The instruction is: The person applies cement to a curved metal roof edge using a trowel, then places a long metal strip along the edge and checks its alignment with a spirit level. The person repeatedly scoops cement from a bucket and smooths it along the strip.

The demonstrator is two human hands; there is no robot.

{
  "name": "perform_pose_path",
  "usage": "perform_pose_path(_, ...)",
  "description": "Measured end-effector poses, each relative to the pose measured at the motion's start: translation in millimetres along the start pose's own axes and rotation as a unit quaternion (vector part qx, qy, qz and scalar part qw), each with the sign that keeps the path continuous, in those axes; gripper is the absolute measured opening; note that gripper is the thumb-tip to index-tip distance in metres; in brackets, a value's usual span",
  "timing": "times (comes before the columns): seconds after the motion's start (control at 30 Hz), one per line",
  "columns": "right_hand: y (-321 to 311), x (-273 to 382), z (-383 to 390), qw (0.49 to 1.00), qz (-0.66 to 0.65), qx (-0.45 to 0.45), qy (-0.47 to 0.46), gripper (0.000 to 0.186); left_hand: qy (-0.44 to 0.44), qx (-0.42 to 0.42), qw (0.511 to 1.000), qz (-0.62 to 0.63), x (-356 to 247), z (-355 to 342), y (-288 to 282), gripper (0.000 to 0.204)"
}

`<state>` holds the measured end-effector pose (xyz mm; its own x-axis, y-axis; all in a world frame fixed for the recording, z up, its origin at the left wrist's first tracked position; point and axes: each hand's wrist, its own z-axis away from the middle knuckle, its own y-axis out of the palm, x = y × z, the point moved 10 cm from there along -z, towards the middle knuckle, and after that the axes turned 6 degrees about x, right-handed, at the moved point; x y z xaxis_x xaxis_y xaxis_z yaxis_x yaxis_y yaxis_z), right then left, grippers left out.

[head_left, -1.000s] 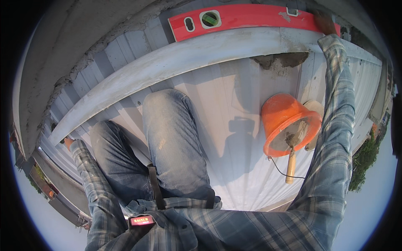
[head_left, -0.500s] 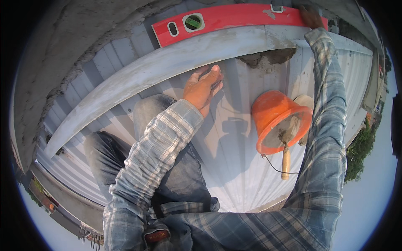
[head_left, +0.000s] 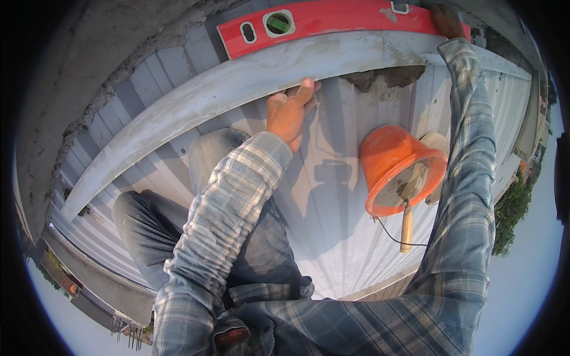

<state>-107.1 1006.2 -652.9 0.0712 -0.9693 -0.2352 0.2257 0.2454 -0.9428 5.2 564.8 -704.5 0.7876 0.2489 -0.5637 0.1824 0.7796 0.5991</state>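
- Board (head_left: 237, 86): long, pale grey, crossing the ribbed metal sheet (head_left: 309, 261) in front of the person; fisheye bends it.
- Level (head_left: 344, 18): red, green vial, along the board's far edge toward its right end. Can't tell if it sits on the board or just behind.
- Left hand (head_left: 291, 115): at the board's near edge, around mid-length. Thumb up, fingers spread and lightly bent. Can't tell if they grip the edge.
- Right hand (head_left: 448, 22): on the level's right end, beyond the board. Dark there, so can't tell how far the fingers close.
- Rough gap (head_left: 386, 80): under the board's near edge, right of the left hand.
- Bucket (head_left: 383, 151): orange, on the near side of the board, holds grey mix plus a trowel (head_left: 407, 228), wooden handle over the rim.
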Motion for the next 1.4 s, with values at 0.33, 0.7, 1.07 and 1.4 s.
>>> perform_pose_path(0.33, 2.0, -1.1, 1.6, 1.000, -0.001, -0.003, -0.001, 0.032, -0.003, 0.000, 1.000, 0.006, -0.3, 0.8, 1.1, 0.068)
perform_pose_path(0.7, 0.3, 0.1, 2.0, 1.000, 0.001, -0.006, -0.009, 0.031, 0.000, 0.004, 1.000, 0.007, 2.0, -1.1, -0.1, 0.067)
perform_pose_path(1.07, 0.1, -3.5, 3.6, 1.000, 0.007, -0.010, -0.018, 0.031, -0.006, 0.000, 1.000, -0.007, 3.2, -2.4, -2.0, 0.066)
perform_pose_path(1.4, -11.6, 14.5, -0.4, 0.998, 0.030, -0.005, -0.060, 0.031, -0.022, -0.015, 1.000, 0.005, 3.6, -1.6, -6.1, 0.058)
